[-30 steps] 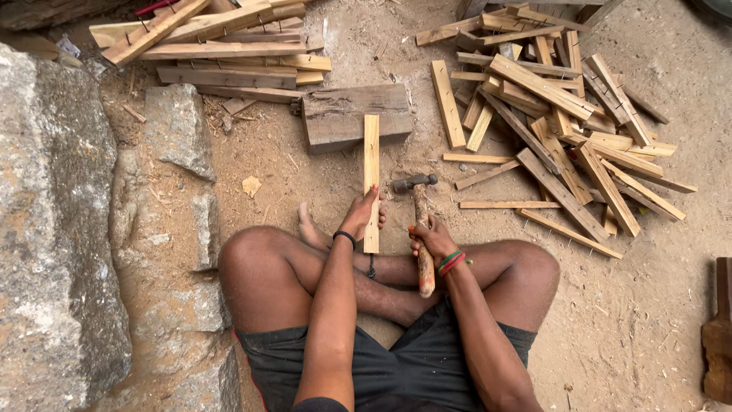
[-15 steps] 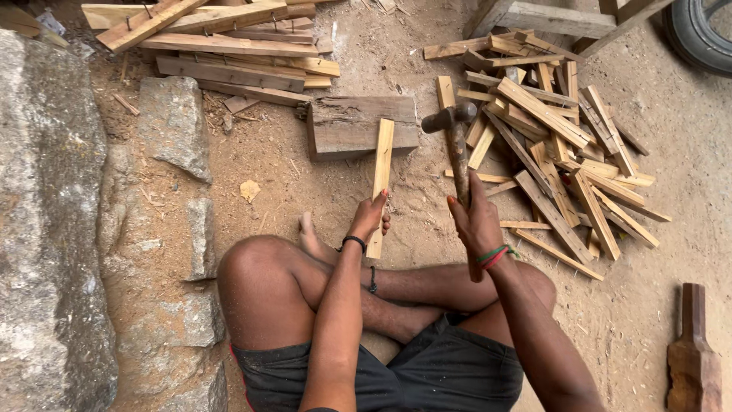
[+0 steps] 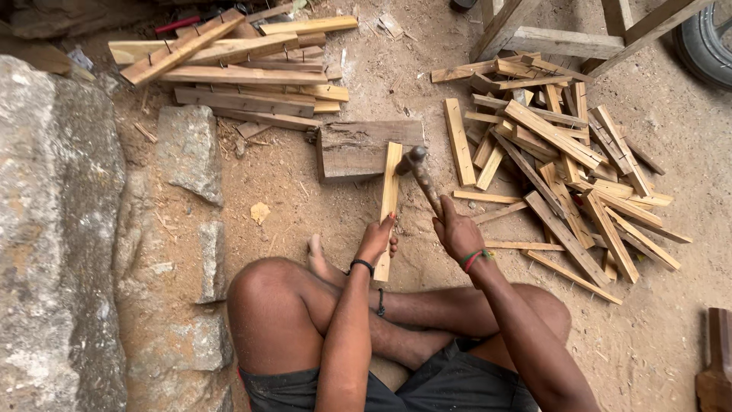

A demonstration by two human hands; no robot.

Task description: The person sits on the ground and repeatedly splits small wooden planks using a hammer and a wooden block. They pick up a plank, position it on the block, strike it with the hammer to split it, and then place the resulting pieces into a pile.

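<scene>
I sit cross-legged on the dirt. My left hand point(image 3: 377, 239) grips the near end of a pale wooden slat point(image 3: 390, 191), whose far end rests on a thick grey wood block point(image 3: 357, 148). My right hand point(image 3: 457, 233) holds a hammer point(image 3: 422, 175) by its wooden handle. The metal hammer head sits right beside the slat's far end, over the block's right edge.
A heap of several short slats point(image 3: 560, 164) lies to the right. Longer boards point(image 3: 229, 69) are stacked at the upper left. Large grey stones point(image 3: 61, 229) line the left side. A wooden frame point(image 3: 564, 38) and a tyre point(image 3: 705, 42) stand at the upper right.
The hammer rose from low by my legs to upright, then swung down to the slat's far end on the block. My left hand stayed on the slat.
</scene>
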